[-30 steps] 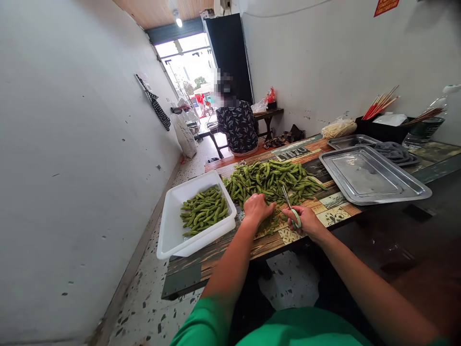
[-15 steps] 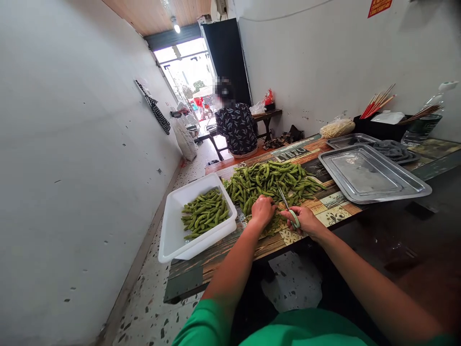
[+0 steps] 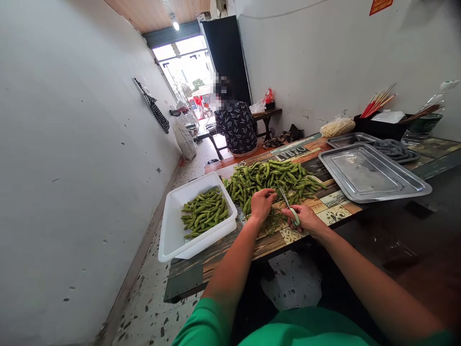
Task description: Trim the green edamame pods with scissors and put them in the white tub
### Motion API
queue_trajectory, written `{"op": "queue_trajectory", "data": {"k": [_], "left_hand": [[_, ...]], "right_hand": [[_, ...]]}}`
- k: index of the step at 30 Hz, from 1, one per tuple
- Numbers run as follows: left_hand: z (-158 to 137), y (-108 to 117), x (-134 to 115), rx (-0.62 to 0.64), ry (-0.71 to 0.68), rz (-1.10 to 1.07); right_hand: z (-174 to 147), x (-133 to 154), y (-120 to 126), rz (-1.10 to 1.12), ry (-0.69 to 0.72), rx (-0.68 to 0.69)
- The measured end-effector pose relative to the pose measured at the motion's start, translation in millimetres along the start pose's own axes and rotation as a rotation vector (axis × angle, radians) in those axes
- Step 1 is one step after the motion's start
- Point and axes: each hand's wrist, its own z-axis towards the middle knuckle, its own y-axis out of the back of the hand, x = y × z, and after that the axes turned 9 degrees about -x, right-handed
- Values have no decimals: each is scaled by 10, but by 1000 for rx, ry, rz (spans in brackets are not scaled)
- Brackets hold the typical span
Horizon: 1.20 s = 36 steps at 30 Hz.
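Observation:
My right hand is closed around the pale green handles of a pair of scissors. The narrow metal blades point up and away from me, toward the pile of green soybean pods on the table. At the pile's near edge, just left of the blades, is my left hand. Its fingers are pinched together; whatever they hold is too small to make out. Small green trimmings lie on the tabletop between and below my hands. To the left, a white plastic tub holds more pods.
Metal trays lie on the patterned table at right. Behind them are a black box of skewers, a plastic bottle and a bagged pale bundle. A person sits facing away beyond the table.
My left hand has risen slightly and moved a little away from me, its fingertips now higher against the pile. My right hand with the scissors has barely shifted.

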Motion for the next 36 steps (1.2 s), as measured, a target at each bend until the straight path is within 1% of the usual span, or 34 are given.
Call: {"op": "queue_trajectory", "data": {"k": [2, 4, 8, 13, 16, 19, 24, 26, 31, 33, 36], "left_hand": [[13, 7, -2, 39, 48, -139], [18, 5, 12, 67, 58, -201], [29, 0, 74, 103, 26, -166], [18, 44, 96, 153, 78, -197], [-12, 102, 38, 187, 132, -264], [-36, 151, -29, 242, 224, -344], [-42, 177, -77, 324, 338, -488], [-38, 167, -76, 316, 368, -544], [-21, 107, -45, 238, 422, -729], [-11, 88, -28, 237, 434, -791], [-1, 83, -13, 230, 431, -796]], "right_hand": [[13, -1, -3, -15, -5, 1], [21, 3, -4, -19, -21, 17], [-1, 37, -5, -14, -35, 25], [-23, 69, -5, -23, -23, 24], [-18, 72, 0, -36, -33, 24], [-19, 78, 14, -42, -36, 43], [-9, 53, 22, -46, -8, 68], [5, 19, 12, -35, 26, 54], [31, -73, -21, -58, 99, -10], [29, -79, -30, -52, 94, -18], [16, -41, -32, -13, 43, -3]]}}
